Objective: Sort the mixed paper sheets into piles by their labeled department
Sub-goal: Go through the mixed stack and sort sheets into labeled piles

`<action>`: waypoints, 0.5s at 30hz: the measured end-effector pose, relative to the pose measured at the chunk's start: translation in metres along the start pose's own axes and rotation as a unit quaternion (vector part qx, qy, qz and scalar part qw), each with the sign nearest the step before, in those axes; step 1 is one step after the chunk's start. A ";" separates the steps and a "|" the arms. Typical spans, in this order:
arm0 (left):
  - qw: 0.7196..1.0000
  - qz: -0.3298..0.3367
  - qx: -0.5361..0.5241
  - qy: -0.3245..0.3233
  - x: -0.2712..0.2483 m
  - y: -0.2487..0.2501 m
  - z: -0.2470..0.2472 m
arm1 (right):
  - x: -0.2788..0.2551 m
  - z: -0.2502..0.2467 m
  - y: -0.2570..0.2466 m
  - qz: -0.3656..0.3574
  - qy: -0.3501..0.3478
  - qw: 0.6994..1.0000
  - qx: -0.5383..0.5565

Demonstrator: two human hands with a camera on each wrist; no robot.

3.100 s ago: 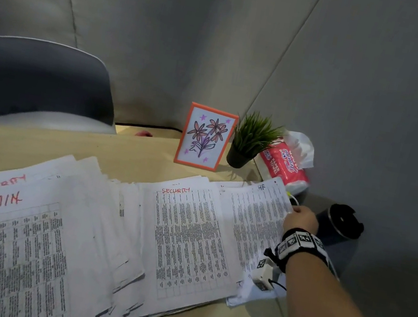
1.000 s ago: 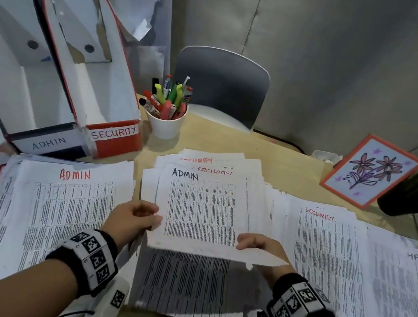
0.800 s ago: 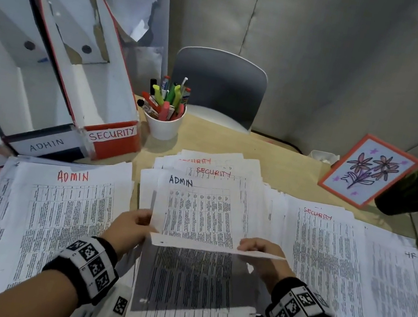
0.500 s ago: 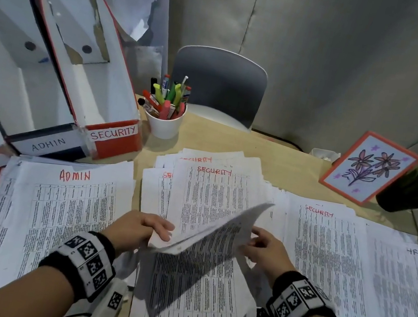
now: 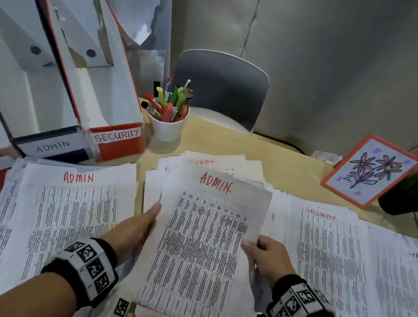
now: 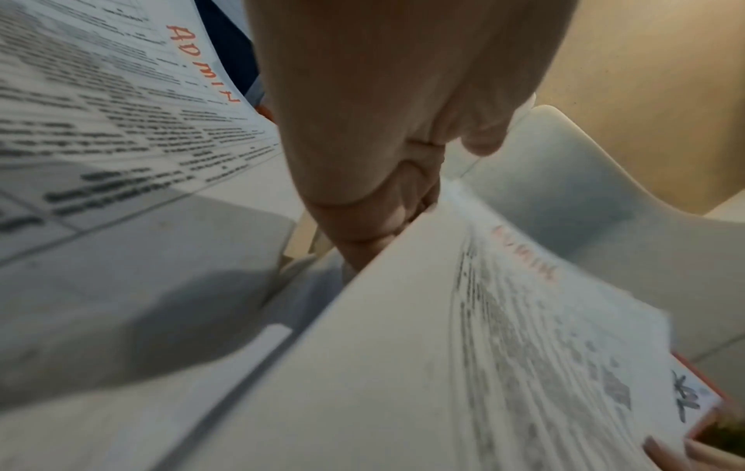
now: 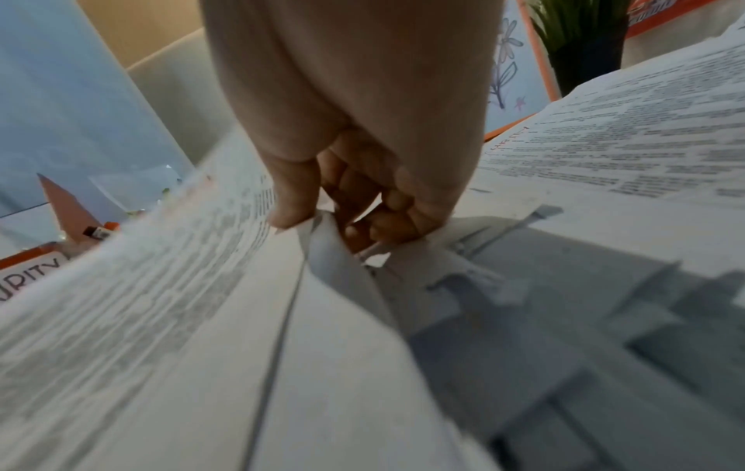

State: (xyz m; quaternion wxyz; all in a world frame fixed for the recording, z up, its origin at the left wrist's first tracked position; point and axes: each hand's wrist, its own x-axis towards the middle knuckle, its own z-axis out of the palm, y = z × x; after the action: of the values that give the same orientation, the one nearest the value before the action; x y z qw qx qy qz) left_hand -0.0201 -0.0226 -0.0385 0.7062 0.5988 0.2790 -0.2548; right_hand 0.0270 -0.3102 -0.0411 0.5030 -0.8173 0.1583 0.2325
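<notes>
1. Held sheet: ADMIN sheet [image 5: 205, 244], red label at its top edge, lifted off the mixed stack [image 5: 229, 166] at tabletop centre, near edge. Label faces up toward the head camera, so the department can be read before routing.
2. Left hand [image 5: 135, 229]: fingers nearly straight along the sheet's left edge. Wrist view shows them running under the paper edge. Supporting more than gripping; thumb contact not clear.
3. Right hand [image 5: 265, 255]: thumb on top, curled fingers [image 7: 387, 216] under the right edge. A real pinch, paper crumpled at the contact. Second edge held so the sheet stays flat, not drooping.
4. Destination, my read: ADMIN pile [image 5: 60, 218] on the left side of the tabletop, just beside the left hand. Short sideways move.
5. SECURITY pile [image 5: 329, 263] sits right of centre, HR pile [image 5: 408, 291] at the right edge. Piles overlap at the borders, so there is a risk of a sheet sliding into its neighbour.
6. File boxes labelled HR, ADMIN, SECURITY [image 5: 117, 135] stand at the far-left corner, showing no sorted sheets. Probably the next stage.
7. Mixed stack still has sheets fanned out, with a SECURITY label visible behind. Sorting not finished.
</notes>
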 end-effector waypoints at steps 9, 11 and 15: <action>0.970 0.090 0.215 0.071 -0.006 -0.005 0.006 | -0.004 -0.003 -0.001 -0.008 -0.007 1.000 -0.002; 0.974 0.087 0.199 0.071 -0.008 -0.006 0.005 | -0.005 -0.003 -0.002 -0.011 -0.005 1.000 -0.007; 0.981 0.096 0.141 0.088 -0.016 -0.003 -0.006 | 0.000 -0.005 0.000 -0.019 0.038 0.999 -0.027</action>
State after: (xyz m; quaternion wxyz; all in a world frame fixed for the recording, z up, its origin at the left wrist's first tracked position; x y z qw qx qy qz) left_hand -0.0342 -0.0164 -0.0299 0.6084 0.7367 0.2425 -0.1685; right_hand 0.0280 -0.3149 -0.0390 0.4791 -0.8416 0.1553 0.1953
